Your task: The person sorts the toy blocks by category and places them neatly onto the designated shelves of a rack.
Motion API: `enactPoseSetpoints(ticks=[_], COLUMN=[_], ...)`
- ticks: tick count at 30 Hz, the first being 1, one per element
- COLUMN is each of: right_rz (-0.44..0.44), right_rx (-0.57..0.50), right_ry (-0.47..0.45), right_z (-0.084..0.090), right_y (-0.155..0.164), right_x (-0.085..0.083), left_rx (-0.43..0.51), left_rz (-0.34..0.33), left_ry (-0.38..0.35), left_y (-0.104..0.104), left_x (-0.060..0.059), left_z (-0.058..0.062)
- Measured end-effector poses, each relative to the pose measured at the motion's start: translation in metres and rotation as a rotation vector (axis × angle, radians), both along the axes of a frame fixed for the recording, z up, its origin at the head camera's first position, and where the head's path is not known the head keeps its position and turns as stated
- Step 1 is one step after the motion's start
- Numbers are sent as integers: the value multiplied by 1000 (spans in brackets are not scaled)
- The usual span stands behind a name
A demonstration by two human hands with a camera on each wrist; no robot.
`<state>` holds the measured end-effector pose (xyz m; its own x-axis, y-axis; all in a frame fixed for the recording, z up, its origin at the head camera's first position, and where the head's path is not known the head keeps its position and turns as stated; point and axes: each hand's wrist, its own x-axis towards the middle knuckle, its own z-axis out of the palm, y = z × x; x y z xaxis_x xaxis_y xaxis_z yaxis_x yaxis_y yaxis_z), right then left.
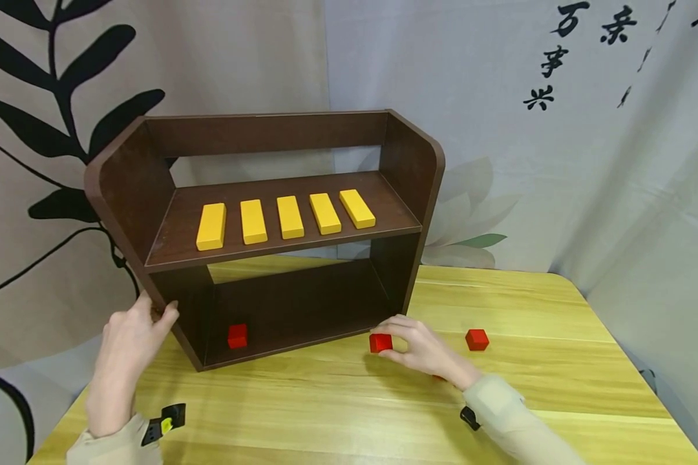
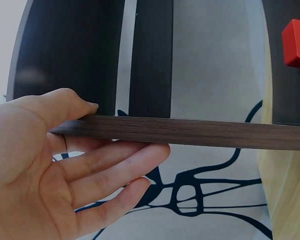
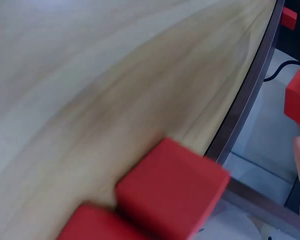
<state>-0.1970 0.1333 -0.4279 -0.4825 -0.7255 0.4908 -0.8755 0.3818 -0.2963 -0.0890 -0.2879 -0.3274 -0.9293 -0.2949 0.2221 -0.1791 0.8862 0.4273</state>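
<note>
A dark brown wooden shelf (image 1: 407,168) stands on the yellow table (image 1: 558,387). My left hand (image 1: 159,313) grips the front edge of its left side panel (image 2: 200,132), thumb on one face and fingers on the other. My right hand (image 1: 386,337) pinches a red cube (image 1: 380,343) just in front of the shelf's lower right corner; in the right wrist view that cube (image 3: 299,97) shows at the right edge. Another red cube (image 1: 237,336) lies inside the lower compartment at the left. Several yellow blocks (image 1: 290,217) sit in a row on the upper shelf.
A third red cube (image 1: 477,339) lies on the table to the right of my right hand. Two more red cubes (image 3: 172,192) lie blurred under my right wrist. A printed curtain (image 1: 558,161) hangs behind the table, whose right edge is near.
</note>
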Motion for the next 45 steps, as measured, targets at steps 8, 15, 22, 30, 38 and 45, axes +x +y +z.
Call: enactPoseSetpoints(ticks=[8,15,22,30,38,45], right_rz=[-19,-23,4,22,32,30], right_rx=[12,19,7,2,32,53], right_ry=[-20,-54,-20,-32,-25,-74], right_z=[1,0,-2,-3,-9,-12], right_y=[-26,-52,-78,-105,-125,-141], right_x=[-5,-8,-10,-9,-6,-4], left_rx=[-1,-1,-2,-15,-6,-5], left_rz=[4,5,3,-8,-3,-2], left_ry=[-1,-2,-1,18,-11,0], left_y=[0,0,1,1,0,0], left_x=[1,1,0,-1,-1,-1], left_z=[0,0,1,2,1,1])
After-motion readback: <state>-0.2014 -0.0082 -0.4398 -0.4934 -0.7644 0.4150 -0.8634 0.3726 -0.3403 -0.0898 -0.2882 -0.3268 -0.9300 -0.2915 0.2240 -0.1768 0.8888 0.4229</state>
